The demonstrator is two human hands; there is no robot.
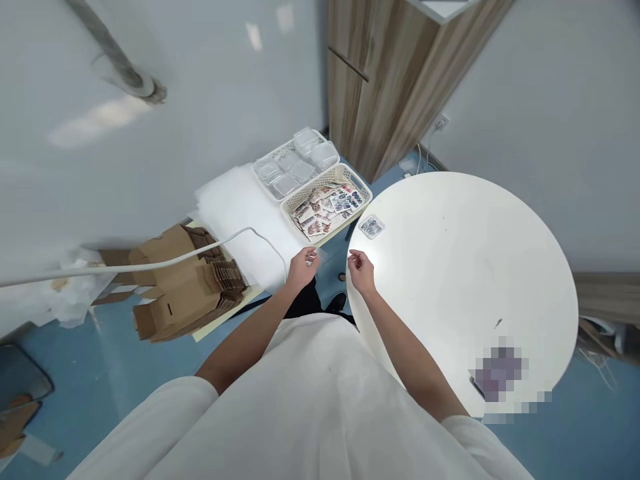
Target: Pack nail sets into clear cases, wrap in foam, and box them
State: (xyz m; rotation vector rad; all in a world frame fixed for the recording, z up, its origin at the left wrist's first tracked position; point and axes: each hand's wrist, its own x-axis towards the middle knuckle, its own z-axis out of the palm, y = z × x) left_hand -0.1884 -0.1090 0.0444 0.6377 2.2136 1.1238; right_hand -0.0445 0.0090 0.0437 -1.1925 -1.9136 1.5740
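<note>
My left hand [302, 267] pinches a small clear plastic piece [320, 255] by its edge, held just off the rim of the round white table [465, 267]. My right hand [361, 270] hovers at the table's near-left rim, fingers curled close together, a short gap from the clear piece; I cannot tell whether it touches it. A small clear packet with dark printed items [371, 227] lies on the table just beyond my right hand. Past my hands stands a cream basket of printed cards [363, 189], and behind it a white basket of clear plastic cases [265, 160].
A stack of flattened brown cardboard boxes [185, 280] lies at the left on the blue floor. White foam sheets [240, 207] lie under the baskets. A white cable [150, 265] runs across the boxes. A wooden cabinet [380, 80] stands at the back. A dark object [477, 385] sits on the table's near edge.
</note>
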